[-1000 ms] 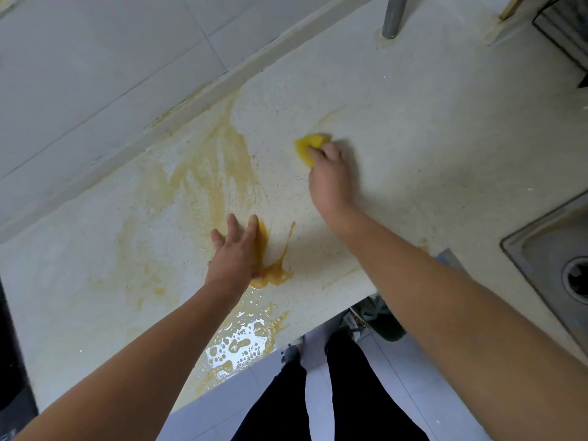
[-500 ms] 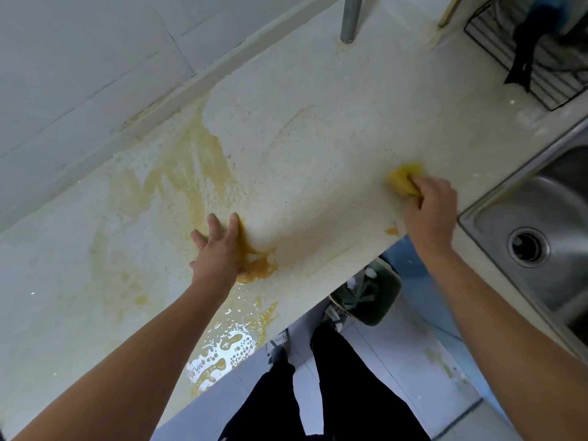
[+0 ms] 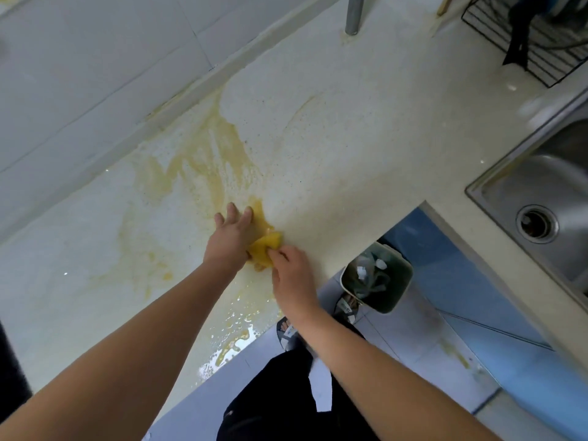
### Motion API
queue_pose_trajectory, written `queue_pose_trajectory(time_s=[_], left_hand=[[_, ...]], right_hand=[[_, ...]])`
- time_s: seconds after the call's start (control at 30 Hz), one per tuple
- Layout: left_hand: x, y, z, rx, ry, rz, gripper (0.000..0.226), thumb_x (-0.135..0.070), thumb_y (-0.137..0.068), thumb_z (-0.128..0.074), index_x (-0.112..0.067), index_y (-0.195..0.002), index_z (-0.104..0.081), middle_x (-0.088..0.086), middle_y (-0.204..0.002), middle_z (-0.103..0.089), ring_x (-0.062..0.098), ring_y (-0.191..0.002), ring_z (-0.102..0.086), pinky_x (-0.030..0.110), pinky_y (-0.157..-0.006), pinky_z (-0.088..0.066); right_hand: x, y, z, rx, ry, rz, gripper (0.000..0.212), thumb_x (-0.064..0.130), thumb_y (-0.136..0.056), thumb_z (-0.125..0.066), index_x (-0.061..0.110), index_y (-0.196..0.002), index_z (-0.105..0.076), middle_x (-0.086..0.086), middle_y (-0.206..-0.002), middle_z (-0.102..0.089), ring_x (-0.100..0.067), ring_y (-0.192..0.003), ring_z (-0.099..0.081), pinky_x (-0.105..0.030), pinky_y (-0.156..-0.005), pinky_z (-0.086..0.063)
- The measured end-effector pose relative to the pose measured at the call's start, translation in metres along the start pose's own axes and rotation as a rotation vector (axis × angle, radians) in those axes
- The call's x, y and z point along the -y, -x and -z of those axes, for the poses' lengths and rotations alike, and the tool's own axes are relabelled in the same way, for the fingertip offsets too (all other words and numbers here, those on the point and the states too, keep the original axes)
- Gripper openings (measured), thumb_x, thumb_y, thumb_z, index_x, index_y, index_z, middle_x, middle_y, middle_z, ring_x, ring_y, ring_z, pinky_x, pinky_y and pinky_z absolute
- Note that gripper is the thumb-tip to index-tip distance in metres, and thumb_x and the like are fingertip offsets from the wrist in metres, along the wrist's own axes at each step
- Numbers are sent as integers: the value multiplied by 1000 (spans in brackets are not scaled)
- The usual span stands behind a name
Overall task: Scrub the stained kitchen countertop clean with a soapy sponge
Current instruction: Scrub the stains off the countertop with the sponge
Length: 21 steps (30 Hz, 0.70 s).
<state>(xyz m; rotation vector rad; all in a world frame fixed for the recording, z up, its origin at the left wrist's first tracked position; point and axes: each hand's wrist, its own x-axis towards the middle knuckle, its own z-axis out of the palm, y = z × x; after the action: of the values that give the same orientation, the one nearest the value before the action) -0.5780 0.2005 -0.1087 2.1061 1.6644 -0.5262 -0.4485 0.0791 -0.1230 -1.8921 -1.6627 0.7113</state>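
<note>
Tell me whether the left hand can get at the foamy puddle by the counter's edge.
Probably yes. The left hand lies flat, holding nothing, and the foamy puddle sits uncovered behind it, toward the person; drawing the hand back should reach it.

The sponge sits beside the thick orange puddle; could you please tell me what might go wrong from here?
1. The foamy liquid at the front edge of the countertop may get pushed onto the floor near the sandalled foot, a slip hazard.
2. The left hand rests flat on the wet stain and could slide.
3. The right hand holds a sponge already yellow, which may smear stain onto the clean part.
</note>
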Motion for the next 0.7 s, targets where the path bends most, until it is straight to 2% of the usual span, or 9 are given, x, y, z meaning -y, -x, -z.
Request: queue_pose_trajectory(time_s=[0.03,0.1,0.2,0.3,0.4,0.47,0.53,0.63,0.7], left_hand=[[6,8,1,2,11,-44,87,-11,-79,-81,-20,-149,-30,11,-152,-21,42,-137,-35,45,-73,-54],[31,36,-2,32,108,-98,82,-8,-81,-80,-14,-152,-38,14,-161,-23,39,-146,-35,48,-93,-55],[59,72,-15,67,220,-89,87,-6,-78,-82,-17,-155,-42,8,-171,-17,31,-155,-26,41,-113,-43],[88,107,-31,19,302,-18,84,-11,-76,-87,-20,-152,-50,3,-168,-30,23,-152,-35,33,-113,-40],[110,131,-46,-55,323,36,87,-13,-74,-88,-17,-151,-51,3,-161,-38,25,-144,-43,39,-106,-49],[125,149,-54,-89,310,52,87,-13,-71,-88,-17,-150,-49,1,-146,-43,26,-132,-44,45,-89,-57],[140,164,-64,-101,278,77,90,-15,-69,-87,-18,-149,-45,2,-136,-40,28,-122,-42,45,-78,-58],[164,179,-77,-73,246,168,104,-26,-63,-89,-22,-152,-36,6,-139,-33,35,-119,-38,47,-78,-58],[174,186,-83,7,218,242,118,-34,-62,-91,-29,-158,-23,7,-147,-22,36,-120,-33,49,-84,-57]], right_hand=[[-9,-3,11,-6,5,26,37,-2,-81,-62,12,-115,-68,-9,-100,-61,-29,-86,-53,-43,-75,-49],[-28,-11,43,-62,79,95,37,2,-80,-57,9,-114,-71,-14,-99,-63,-34,-87,-55,-41,-78,-47],[-99,-47,104,-193,221,-57,37,5,-89,-52,7,-124,-65,-19,-111,-60,-39,-102,-54,-42,-88,-44],[-123,-63,104,-346,199,-288,37,6,-91,-53,6,-127,-60,-22,-117,-54,-39,-106,-51,-46,-91,-47],[-77,-58,51,-390,204,-255,32,9,-94,-56,7,-126,-60,-17,-114,-54,-33,-101,-52,-45,-87,-50],[-32,-42,-1,-315,181,-159,37,6,-91,-60,13,-127,-62,-10,-112,-57,-30,-99,-52,-42,-83,-49],[16,-15,-48,-146,165,27,46,0,-81,-62,16,-124,-66,-6,-105,-61,-30,-94,-53,-43,-75,-50],[63,22,-81,176,205,380,51,1,-75,-57,20,-121,-66,-2,-103,-60,-28,-92,-51,-43,-69,-51],[57,20,-70,175,151,382,49,0,-76,-58,19,-120,-67,-3,-103,-61,-29,-92,-52,-43,-71,-51]])
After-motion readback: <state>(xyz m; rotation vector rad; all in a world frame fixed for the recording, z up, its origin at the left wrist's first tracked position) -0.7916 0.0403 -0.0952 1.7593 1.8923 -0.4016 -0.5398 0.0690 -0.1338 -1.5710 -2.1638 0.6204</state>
